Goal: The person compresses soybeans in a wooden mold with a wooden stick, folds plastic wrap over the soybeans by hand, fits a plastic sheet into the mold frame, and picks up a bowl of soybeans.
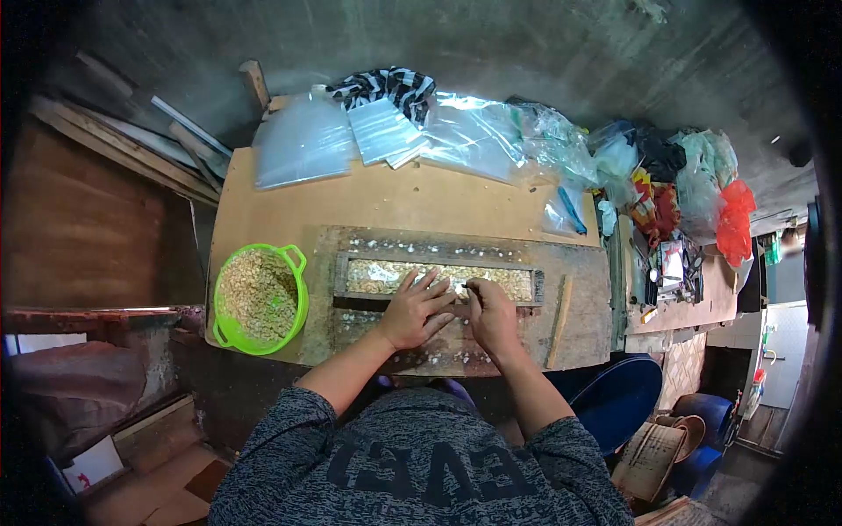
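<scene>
A long wooden frame (538, 287) lies on a worn, stained board (574, 263) on the table. Inside it is a pale, grainy filling (373, 277) with a shiny, clear surface. My left hand (416, 310) rests at the frame's near edge, its fingers spread and the fingertips over the filling. Close to its right, my right hand (491, 316) is closed, thumb and index finger together at the near side of the frame. Something small and dark shows at its fingertips, too small to name. A green basket (301, 302) holding pale flakes (254, 294) stands to the left.
A thin wooden stick (560, 320) lies right of the frame. Clear plastic sheets (303, 140), a black-and-white cloth (386, 85) and plastic bags (561, 140) line the back edge. A blue pen-like item (572, 210) lies back right. A blue barrel (614, 399) stands below the right edge.
</scene>
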{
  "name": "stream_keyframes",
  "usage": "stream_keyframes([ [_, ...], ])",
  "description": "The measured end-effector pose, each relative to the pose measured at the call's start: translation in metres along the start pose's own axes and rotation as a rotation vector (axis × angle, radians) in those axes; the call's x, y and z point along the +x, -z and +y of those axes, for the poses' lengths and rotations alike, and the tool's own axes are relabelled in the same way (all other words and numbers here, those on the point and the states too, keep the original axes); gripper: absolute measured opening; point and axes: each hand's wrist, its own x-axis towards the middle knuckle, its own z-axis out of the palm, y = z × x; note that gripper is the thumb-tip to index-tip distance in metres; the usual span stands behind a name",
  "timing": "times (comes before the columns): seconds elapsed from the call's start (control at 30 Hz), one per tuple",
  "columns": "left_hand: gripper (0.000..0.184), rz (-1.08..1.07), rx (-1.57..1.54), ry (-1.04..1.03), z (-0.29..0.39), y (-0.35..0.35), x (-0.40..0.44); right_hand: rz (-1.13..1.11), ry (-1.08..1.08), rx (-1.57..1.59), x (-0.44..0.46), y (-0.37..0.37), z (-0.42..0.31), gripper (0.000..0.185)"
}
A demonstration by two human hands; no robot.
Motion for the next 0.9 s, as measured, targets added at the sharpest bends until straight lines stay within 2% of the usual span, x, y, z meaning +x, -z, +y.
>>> stream_keyframes([
  [0.03, 0.044, -0.001, -0.011, -0.006, 0.0, 0.001, 0.0, 0.017, 0.078, -0.015, 0.001, -0.005, 0.003, 0.016],
  [0.13, 0.044, 0.014, -0.038, -0.011, 0.001, 0.001, -0.001, -0.017, 0.13, -0.089, 0.003, -0.013, 0.004, 0.017],
  [0.47, 0.041, -0.01, -0.098, 0.003, -0.002, 0.004, -0.001, -0.127, 0.188, -0.216, 0.004, -0.013, -0.002, 0.022],
  [0.53, 0.04, -0.003, -0.105, -0.006, -0.002, 0.004, -0.001, 0.015, 0.17, -0.144, 0.001, -0.004, -0.011, 0.022],
  [0.57, 0.041, 0.01, -0.097, -0.01, -0.002, 0.004, -0.001, 0.018, 0.168, -0.145, -0.001, 0.0, -0.01, 0.022],
  [0.67, 0.041, 0.024, -0.097, -0.002, 0.001, 0.006, 0.002, 0.132, 0.044, -0.077, -0.015, 0.019, 0.002, 0.019],
  [0.77, 0.041, 0.029, -0.08, 0.007, 0.012, 0.011, 0.01, 0.201, -0.232, -0.006, -0.032, 0.046, 0.013, 0.015],
  [0.9, 0.042, 0.006, -0.041, -0.043, 0.026, -0.005, 0.031, 0.293, -0.395, 0.064, -0.062, 0.07, 0.048, 0.016],
])
